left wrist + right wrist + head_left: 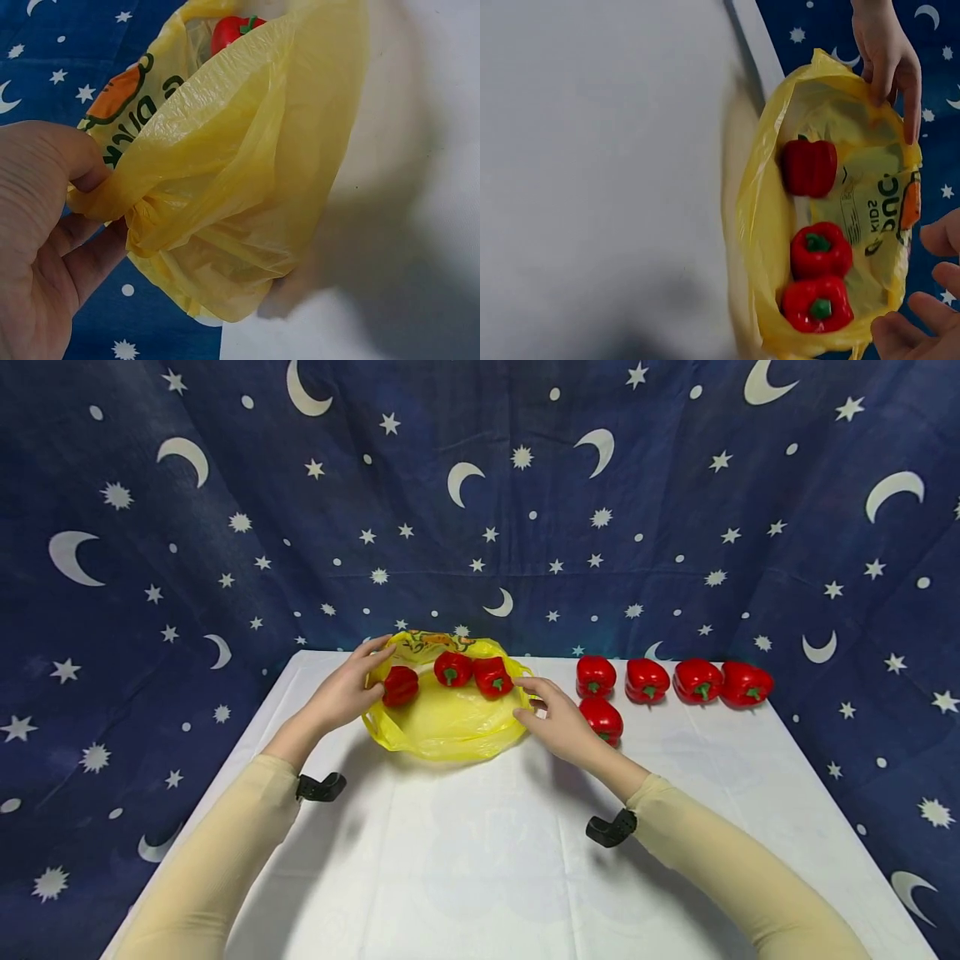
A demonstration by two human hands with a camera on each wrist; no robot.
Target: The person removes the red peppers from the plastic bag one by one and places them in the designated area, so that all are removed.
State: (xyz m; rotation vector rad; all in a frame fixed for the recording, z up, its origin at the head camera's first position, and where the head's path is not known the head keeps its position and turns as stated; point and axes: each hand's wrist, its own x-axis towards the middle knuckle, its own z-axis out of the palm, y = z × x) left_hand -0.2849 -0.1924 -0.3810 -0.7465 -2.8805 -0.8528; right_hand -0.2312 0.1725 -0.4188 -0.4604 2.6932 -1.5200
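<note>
A yellow plastic bag (442,735) stands on the table with its mouth spread wide. Inside it lie three red bell peppers: one at the left (401,686), one near the middle (453,669) and one at the right (492,677). My left hand (347,689) pinches the gathered rim of the bag between thumb and fingers, as the left wrist view shows. At the opposite end, my right hand (558,718) is beside the rim, its fingers apart and loosely bent. Whether its fingertips touch the plastic I cannot tell.
Right of the bag, several red bell peppers (647,681) stand in a row along the table's back edge. Another pepper (602,718) sits in front of the row's left end, partly behind my right hand. A dark blue star-and-moon cloth (480,568) hangs behind the white table (480,860).
</note>
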